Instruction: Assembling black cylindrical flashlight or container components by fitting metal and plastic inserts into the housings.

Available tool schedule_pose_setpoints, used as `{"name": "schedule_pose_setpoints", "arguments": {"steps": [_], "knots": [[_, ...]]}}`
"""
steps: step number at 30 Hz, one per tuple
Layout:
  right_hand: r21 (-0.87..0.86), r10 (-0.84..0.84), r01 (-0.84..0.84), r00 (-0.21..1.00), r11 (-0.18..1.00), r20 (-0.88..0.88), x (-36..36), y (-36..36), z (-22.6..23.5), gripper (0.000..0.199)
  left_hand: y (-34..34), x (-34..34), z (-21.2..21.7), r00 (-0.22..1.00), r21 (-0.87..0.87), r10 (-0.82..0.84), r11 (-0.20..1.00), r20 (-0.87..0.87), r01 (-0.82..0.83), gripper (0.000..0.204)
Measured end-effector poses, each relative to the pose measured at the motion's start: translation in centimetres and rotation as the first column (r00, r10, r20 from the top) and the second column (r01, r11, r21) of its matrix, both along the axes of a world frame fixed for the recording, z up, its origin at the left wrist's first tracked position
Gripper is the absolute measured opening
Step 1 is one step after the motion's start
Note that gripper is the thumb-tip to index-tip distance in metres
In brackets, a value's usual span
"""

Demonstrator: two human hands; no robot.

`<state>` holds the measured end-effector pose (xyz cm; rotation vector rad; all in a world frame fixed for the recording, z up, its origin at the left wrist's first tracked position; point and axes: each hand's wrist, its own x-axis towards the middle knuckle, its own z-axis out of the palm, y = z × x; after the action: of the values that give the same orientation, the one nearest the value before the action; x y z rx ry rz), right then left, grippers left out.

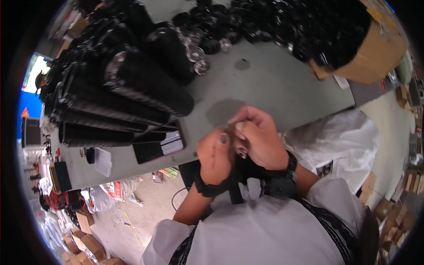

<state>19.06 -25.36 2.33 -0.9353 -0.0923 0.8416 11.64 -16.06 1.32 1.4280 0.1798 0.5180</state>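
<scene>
My left hand (216,155) and my right hand (261,140) meet above the near edge of the grey table (274,92). Both are closed, thumbs and fingertips pinched close together. Whatever lies between the fingers is too small or too hidden to name. Left of my hands, many long black cylinders (148,81) lie stacked. Beneath the stack's near end rests a dark phone-like slab (152,148) with a lit pale patch. Beyond the hands, small clear round pieces (202,66) sit by the cylinders.
Heaped black round caps (247,26) cover the table's far side. At the far right stands an open cardboard box (375,51) with black pieces. White sheeting (340,141) hangs by the right table edge. A small clear tray (103,161) lies at the left edge; cartons (86,243) stand on the floor.
</scene>
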Motion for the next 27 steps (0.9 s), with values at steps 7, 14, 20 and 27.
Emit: {"name": "schedule_pose_setpoints", "arguments": {"steps": [7,14,20,27], "knots": [[0.109,0.053,-0.049,0.998,0.993,-0.031,-0.3,-0.9,0.1,0.01,-0.9,-0.3,-0.3,0.998,-0.049,0.043,0.998,-0.038,-0.045,0.041],[0.175,0.092,-0.102,0.994,0.979,0.065,-0.4,-1.3,0.4,0.013,-0.9,-0.4,1.0,0.996,0.02,0.079,0.997,-0.041,-0.078,0.037],[0.011,0.078,-0.082,0.971,0.997,0.227,-0.1,-1.3,0.6,0.011,-0.1,-0.5,0.4,0.991,0.209,0.131,0.97,-0.033,-0.121,0.04],[-0.037,0.041,-0.032,0.958,0.999,0.285,-0.2,-1.5,0.9,0.01,1.0,-0.4,0.0,0.994,0.515,0.1,0.85,0.047,-0.11,0.03]]}}
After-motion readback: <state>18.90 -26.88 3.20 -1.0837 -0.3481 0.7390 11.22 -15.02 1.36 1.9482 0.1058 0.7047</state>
